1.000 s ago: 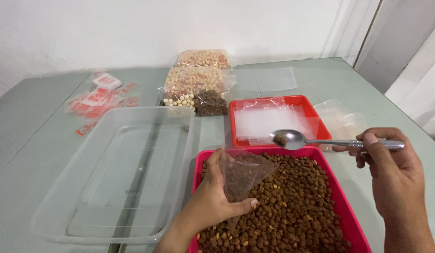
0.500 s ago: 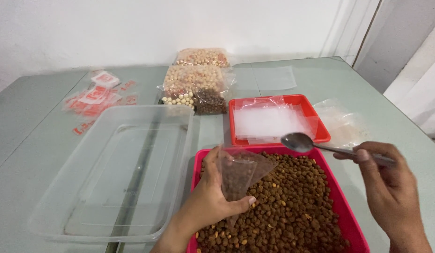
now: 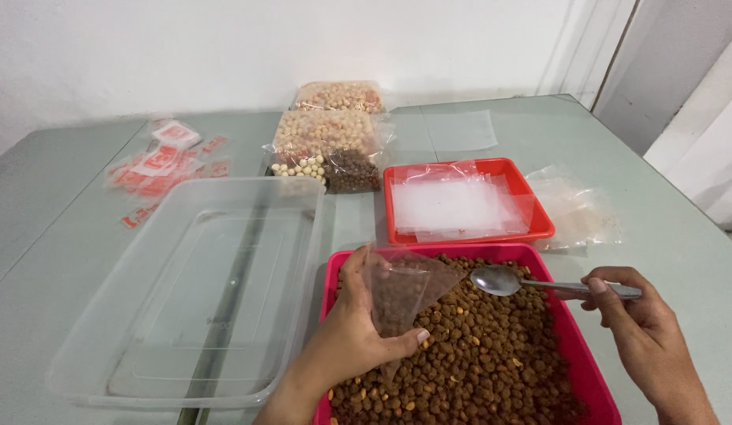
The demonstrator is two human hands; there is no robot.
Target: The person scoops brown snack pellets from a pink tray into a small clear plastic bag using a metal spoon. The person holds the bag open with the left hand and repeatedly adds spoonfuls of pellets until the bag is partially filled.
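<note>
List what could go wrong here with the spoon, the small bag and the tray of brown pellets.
1. The small clear bag is pinched only by the left hand; its floppy mouth might fold shut, so pellets could miss it.
2. The spoon, in the right hand, sits near the pink tray's right rim; pellets may scatter onto the table.

Shiny metal spoon point(image 3: 500, 279); clear glossy plastic bag point(image 3: 405, 287).

A large clear plastic tub point(image 3: 192, 291) sits empty; behind it lie red-printed sachets point(image 3: 165, 161), to its right bagged nuts point(image 3: 330, 142) and a red tray of clear bags point(image 3: 460, 205).
</note>
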